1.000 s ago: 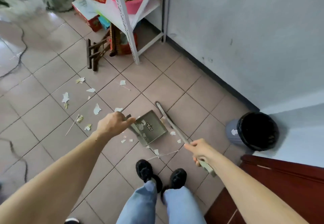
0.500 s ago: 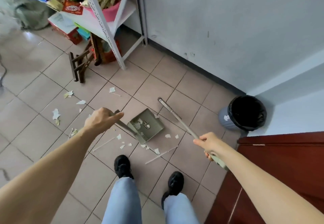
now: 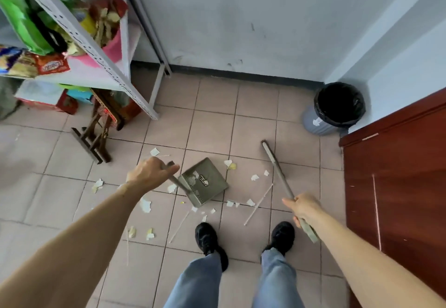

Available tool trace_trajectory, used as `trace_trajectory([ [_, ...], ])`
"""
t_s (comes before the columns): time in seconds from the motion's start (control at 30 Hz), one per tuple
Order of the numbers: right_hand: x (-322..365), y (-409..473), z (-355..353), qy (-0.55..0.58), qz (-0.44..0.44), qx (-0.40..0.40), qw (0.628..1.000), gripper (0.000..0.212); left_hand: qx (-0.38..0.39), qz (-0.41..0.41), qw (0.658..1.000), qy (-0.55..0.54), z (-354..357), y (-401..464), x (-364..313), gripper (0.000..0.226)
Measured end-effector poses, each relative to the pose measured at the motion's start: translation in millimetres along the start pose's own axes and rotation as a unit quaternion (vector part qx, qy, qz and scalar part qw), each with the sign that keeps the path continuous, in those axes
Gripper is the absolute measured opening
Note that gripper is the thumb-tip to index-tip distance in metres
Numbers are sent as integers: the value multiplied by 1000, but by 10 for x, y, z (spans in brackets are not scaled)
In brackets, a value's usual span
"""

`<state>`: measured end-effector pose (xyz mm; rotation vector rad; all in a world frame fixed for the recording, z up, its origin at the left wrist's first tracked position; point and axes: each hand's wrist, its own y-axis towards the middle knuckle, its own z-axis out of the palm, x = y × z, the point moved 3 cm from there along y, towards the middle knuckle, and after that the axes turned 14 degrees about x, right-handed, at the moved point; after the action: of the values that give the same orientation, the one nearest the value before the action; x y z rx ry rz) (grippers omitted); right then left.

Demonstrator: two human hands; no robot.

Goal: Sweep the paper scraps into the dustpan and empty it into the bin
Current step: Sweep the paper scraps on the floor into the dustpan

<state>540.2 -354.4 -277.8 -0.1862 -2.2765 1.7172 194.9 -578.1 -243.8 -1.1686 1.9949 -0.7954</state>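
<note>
Paper scraps [image 3: 254,177] lie scattered over the tiled floor [image 3: 212,124] around a grey-green dustpan [image 3: 205,181], which sits near the middle of the view, just ahead of the person's black shoes. A few white scraps already rest inside the pan. The left hand [image 3: 150,173] is closed around the dustpan's upright handle. The right hand [image 3: 303,207] is closed around the long handle of a broom [image 3: 277,167], whose far end lies on the tiles to the right of the pan, with several scraps between the two. More scraps sit to the left of the pan and close to the shoes, and thin pale sticks lie among them. A round bin [image 3: 337,108] lined with a black bag stands in the corner, well apart from the pan, beside a reddish wooden door. A metal shelf [image 3: 106,66] of snack packets fills the upper left.

Compared with a second ago, the view has swung to the right: the bin now sits further up the frame, and the broom has moved away from the pan's edge. This suggests sweeping is still under way, with many scraps left to gather before emptying.
</note>
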Motion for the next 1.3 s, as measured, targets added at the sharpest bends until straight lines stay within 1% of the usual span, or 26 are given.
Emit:
trace_trajectory([
  [0.2, 298, -340, 830, 16, -44, 67, 997, 38, 20, 36, 999, 26, -112, 163, 10, 55],
  [0.3, 356, -512, 956, 0, -66, 105, 992, 40, 27, 44, 997, 55, -125, 192, -14, 58],
  [0.4, 272, -667, 941, -12, -83, 114, 990, 41, 26, 49, 996, 68, -125, 195, 22, 60],
  [0.53, 78, -770, 926, 9, -108, 93, 990, 37, 18, 51, 997, 60, -83, 109, 85, 60],
  [0.7, -236, -822, 856, 42, -101, 31, 993, 27, 6, 56, 997, 60, 45, -14, 204, 61],
  [0.77, -373, -834, 826, 48, -90, 2, 995, 27, 8, 61, 996, 65, 81, -17, 260, 62],
  [0.93, -753, -822, 947, 133, -35, -50, 989, 27, 27, 100, 987, 126, 35, 19, 205, 59],
  [1.07, -833, -778, 1220, 199, 13, -74, 977, 30, 53, 142, 969, 197, -81, 108, 102, 54],
  [1.17, -788, -753, 1602, 288, 43, -79, 953, 29, 75, 162, 953, 246, -161, 214, 117, 55],
  [1.3, -587, -755, 2197, 341, 55, -45, 937, 32, 95, 184, 936, 286, -230, 326, 137, 57],
])
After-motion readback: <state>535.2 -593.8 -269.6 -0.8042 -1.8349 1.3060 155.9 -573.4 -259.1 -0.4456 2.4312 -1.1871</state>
